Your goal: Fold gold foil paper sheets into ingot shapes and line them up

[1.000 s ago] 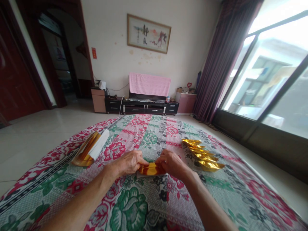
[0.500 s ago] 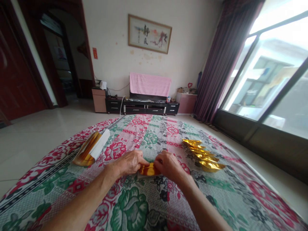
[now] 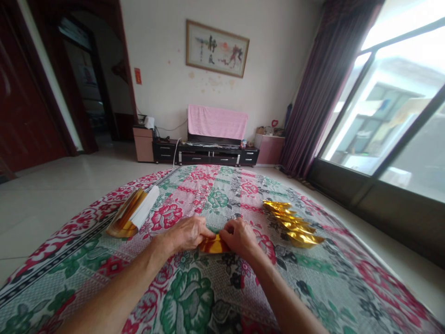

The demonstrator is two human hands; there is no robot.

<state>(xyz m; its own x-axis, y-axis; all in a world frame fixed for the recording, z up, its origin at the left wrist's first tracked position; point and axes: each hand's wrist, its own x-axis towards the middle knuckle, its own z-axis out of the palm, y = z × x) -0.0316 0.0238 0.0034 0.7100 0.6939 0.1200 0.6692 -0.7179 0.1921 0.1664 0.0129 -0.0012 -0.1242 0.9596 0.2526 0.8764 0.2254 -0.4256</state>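
A sheet of shiny gold foil paper (image 3: 214, 244) lies on the flowered tablecloth (image 3: 187, 301) in front of me, partly folded. My left hand (image 3: 189, 233) grips its left side, fingers closed, with the index finger pressing along the upper edge. On the opposite side my right hand (image 3: 239, 236) pinches the paper's upper right edge between thumb and fingers. Off to the right, several folded gold paper ingots (image 3: 294, 223) sit in an overlapping row. A stack of gold and white paper sheets (image 3: 134, 213), curved over, rests on the left.
The round table ends at a curved far edge. Beyond it stand a low black TV cabinet (image 3: 208, 154) and a screen under a pink towel (image 3: 218, 121). A purple curtain (image 3: 313, 88) and a window are on the right; a doorway is on the left.
My right hand has shifted slightly left along the upper edge of the gold paper. My left hand stays almost in place. The ingots and the paper stack have not moved.
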